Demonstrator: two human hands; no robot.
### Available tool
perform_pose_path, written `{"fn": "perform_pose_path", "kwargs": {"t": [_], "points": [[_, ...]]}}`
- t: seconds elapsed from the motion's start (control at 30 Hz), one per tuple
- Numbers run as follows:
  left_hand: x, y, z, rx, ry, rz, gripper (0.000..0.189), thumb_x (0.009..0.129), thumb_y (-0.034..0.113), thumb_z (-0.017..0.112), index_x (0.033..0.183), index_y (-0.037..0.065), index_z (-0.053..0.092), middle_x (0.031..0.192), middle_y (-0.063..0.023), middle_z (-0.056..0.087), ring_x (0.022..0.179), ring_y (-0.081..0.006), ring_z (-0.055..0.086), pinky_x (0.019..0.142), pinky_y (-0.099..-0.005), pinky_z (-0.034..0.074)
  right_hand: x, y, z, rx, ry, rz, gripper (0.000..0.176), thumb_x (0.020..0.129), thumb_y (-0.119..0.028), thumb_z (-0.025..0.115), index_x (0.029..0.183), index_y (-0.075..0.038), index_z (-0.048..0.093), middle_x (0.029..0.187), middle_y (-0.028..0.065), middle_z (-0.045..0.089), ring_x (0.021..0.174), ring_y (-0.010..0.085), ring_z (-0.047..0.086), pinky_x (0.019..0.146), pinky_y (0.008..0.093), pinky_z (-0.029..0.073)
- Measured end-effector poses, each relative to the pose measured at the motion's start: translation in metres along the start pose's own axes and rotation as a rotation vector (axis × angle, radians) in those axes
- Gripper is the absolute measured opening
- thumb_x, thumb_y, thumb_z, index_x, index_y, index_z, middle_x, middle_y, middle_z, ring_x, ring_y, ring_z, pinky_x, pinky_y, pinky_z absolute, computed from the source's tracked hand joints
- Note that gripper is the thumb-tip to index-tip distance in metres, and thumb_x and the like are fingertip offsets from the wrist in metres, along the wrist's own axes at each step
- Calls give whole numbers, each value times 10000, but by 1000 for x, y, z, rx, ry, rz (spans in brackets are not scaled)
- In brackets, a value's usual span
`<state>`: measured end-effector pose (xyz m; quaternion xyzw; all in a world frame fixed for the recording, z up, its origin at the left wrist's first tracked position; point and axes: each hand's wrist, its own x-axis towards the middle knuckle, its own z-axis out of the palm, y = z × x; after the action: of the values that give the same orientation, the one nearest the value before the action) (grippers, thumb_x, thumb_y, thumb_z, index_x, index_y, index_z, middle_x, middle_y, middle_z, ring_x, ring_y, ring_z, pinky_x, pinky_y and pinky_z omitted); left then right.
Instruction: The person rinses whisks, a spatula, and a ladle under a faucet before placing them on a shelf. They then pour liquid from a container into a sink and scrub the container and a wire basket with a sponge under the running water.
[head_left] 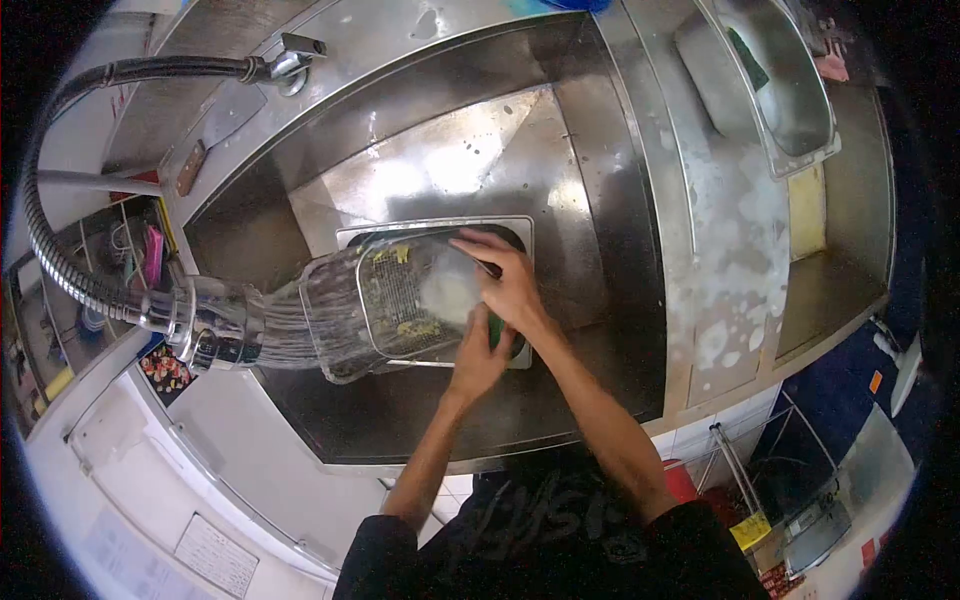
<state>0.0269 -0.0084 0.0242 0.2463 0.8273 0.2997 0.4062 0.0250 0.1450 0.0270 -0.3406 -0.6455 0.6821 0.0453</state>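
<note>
Both my hands are over a rectangular metal pan (531,235) in the sink. My right hand (510,285) is closed around a dark, thin piece, mostly hidden by the fingers. Just below it, my left hand (478,358) is closed, with a green scouring pad (495,328) at its fingertips. A pale, blurred patch lies left of the fingers, too smeared to name. A rectangular mesh basket (385,300) with yellow-green bits stuck to it sits beside my hands. Water from the spray head (215,322) runs across the basket toward my hands.
The steel sink (430,160) surrounds the pan. A flexible hose (45,240) arches from the tap (290,65) at upper left. Foam spots the right-hand counter (725,240), where a metal tub (800,90) stands with a green pad inside. A yellow sponge (807,212) lies below it.
</note>
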Motion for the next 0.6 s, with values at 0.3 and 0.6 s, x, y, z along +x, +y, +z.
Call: {"fn": "perform_pose_path", "kwargs": {"t": [0.3,0.6], "points": [[-9,-25,8,199,91,22,434,852,312,639,1219,105,534,1289,-217,481,1107,-408,543,866,-522,476,3,24,9,-49,-14,-103,495,796,99,535,1228,-126,627,1297,119,573,1232,283,514,1042,364,398],[32,-51,-44,907,264,-70,431,798,268,680,1202,180,558,1202,-143,535,1143,-363,502,913,-523,421,15,32,15,-95,-46,29,447,837,-3,610,1234,-205,628,1246,135,603,1163,267,563,963,334,444]]}}
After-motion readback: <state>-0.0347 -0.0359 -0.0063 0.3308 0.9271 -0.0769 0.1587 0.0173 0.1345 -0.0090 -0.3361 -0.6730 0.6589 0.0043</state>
